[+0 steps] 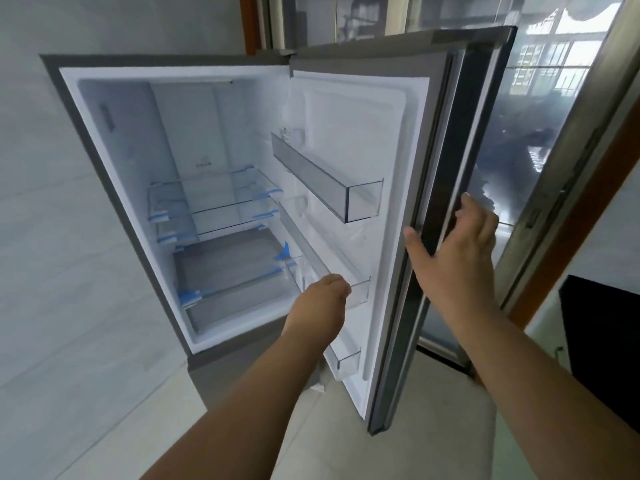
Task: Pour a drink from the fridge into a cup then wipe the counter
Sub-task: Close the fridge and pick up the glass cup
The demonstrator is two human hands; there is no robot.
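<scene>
The grey fridge (114, 188) stands open, its door (388, 140) swung out to the right. Its glass shelves (214, 202) carry blue tape and look bare; no drink or cup shows anywhere. My right hand (453, 251) holds the door's free edge, thumb on the inner seal and fingers round the outer side. My left hand (323, 299) reaches into the middle door bin (358, 289) with its back toward me. Its fingers curl down at the bin's rim and are mostly hidden, so what they touch is unclear.
An upper door bin (332, 181) and a lower door bin (346, 362) are clear plastic. A tiled wall (41, 237) is at the left, a glass sliding door (540, 150) is behind the fridge door, and a black object (602, 334) sits at the lower right.
</scene>
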